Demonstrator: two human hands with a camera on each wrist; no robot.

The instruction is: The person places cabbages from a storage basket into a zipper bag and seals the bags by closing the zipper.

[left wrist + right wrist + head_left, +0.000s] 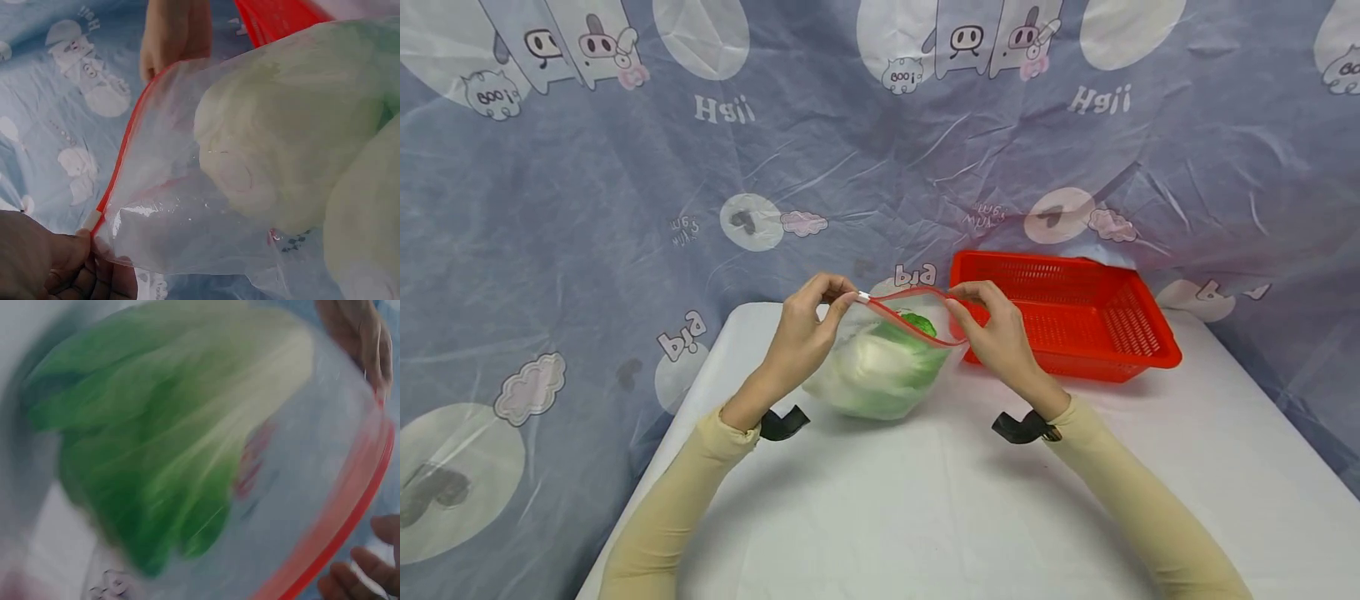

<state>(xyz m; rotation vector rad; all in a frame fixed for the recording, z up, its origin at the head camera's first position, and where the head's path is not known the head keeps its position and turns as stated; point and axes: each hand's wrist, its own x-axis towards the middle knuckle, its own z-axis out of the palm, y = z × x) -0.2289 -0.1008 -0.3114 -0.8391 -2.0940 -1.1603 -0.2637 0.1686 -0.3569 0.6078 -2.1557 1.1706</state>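
A clear zip bag [838, 367] with a red zip edge and white slider [864, 297] bulges on the table around a pale, green-leaved Chinese cabbage [880, 358]. Through the gaping mouth shows a bright green, crinkled bit [919, 323]. Two pale rounded shapes press against the plastic in the left wrist view. My left hand [805, 329] pinches the bag's corner beside the slider, thumb against fingers. At the other end of the mouth, my right hand [1000, 333] holds the rim between thumb and fingers. Its fingers [359, 575] are only partly seen in the blurred right wrist view.
A red slotted plastic basket [1150, 329] stands at the back right of the white-covered table [887, 517], just behind my right hand. A grey-blue printed cloth [820, 167] hangs behind the table. Dark straps [1018, 427] sit around both wrists.
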